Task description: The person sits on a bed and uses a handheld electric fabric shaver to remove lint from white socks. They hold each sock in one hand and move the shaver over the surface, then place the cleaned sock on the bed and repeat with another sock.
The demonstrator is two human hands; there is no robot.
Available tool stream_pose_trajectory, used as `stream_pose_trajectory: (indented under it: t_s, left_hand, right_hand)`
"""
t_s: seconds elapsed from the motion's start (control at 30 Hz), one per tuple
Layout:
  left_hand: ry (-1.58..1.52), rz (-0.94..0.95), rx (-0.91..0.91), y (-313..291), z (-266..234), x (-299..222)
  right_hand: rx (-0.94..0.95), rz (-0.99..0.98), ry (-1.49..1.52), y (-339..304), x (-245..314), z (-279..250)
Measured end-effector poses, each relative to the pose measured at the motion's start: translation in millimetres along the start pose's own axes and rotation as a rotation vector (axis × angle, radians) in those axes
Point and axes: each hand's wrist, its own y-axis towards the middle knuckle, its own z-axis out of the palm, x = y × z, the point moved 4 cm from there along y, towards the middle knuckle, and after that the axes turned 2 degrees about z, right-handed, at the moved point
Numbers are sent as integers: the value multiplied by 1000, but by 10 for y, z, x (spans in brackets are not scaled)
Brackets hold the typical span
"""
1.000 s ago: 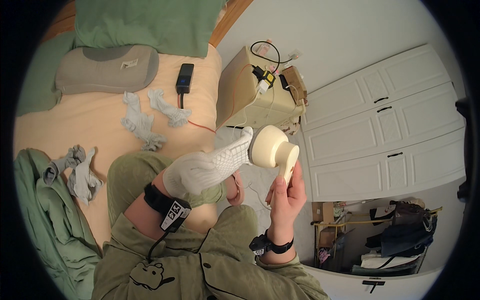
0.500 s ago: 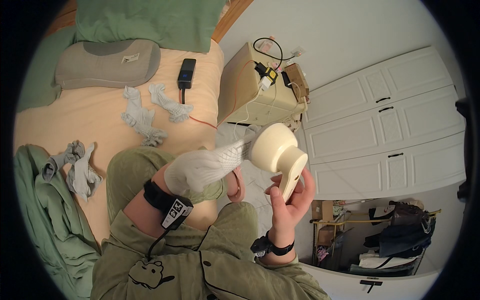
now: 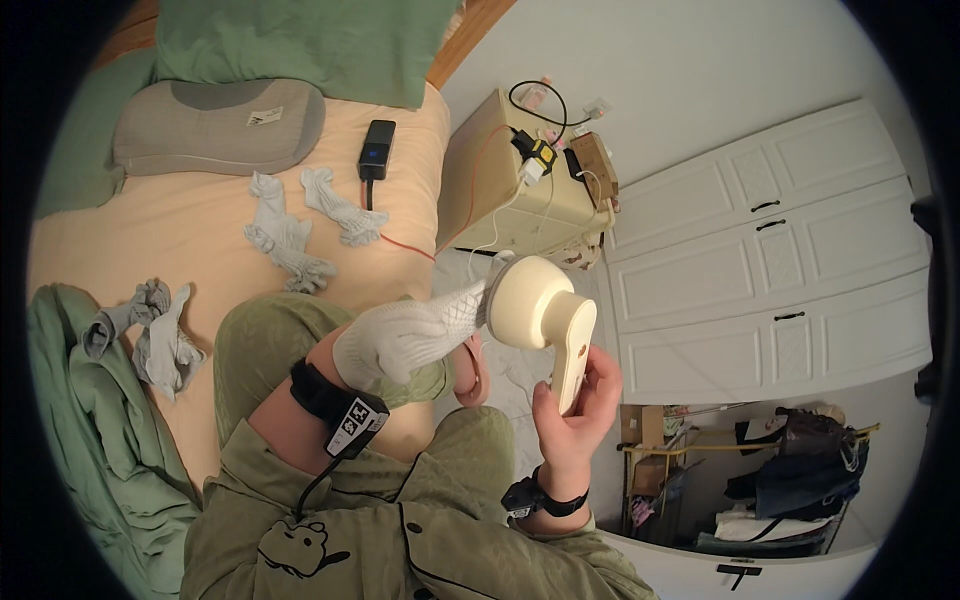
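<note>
A light grey knitted sock (image 3: 445,318) is pulled over my left hand (image 3: 385,345), covering it to the wrist; its fingers are hidden inside. My right hand (image 3: 585,405) is closed round the handle of a cream fabric shaver (image 3: 533,300). The shaver's wide round head faces left and lies against the toe end of the sock, so the contact spot is mostly hidden. Two more light grey socks, a long one (image 3: 280,235) and a shorter one (image 3: 342,207), lie on the bed. Crumpled grey socks (image 3: 165,340) lie farther left.
The bed (image 3: 400,260) carries a grey pillow (image 3: 215,125), green bedding (image 3: 110,440) and a black power bank (image 3: 376,150) with a cable. A cream cabinet (image 3: 480,190) with chargers and wires stands beyond. White wardrobe doors (image 3: 770,260) and a clothes rack (image 3: 800,480) are on the right.
My right hand has moved the shaver slightly left and down along the sock, and its handle has turned more upright. The sock-covered left hand has barely moved.
</note>
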Motion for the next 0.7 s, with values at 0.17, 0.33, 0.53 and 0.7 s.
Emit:
stream_pose_trajectory:
  t_s: [0.17, 0.33, 0.53, 0.7]
  left_hand:
    - [41, 7, 6, -8, 14, 9]
    - [204, 139, 187, 50, 180, -120]
    - [221, 266, 400, 142, 201, -245]
    - [146, 97, 347, 156, 65, -52]
  right_hand:
    - [89, -57, 11, -25, 66, -19]
    - [48, -101, -80, 18, 124, 8]
    - [-128, 101, 50, 118, 55, -95]
    - [-145, 180, 103, 126, 3, -140]
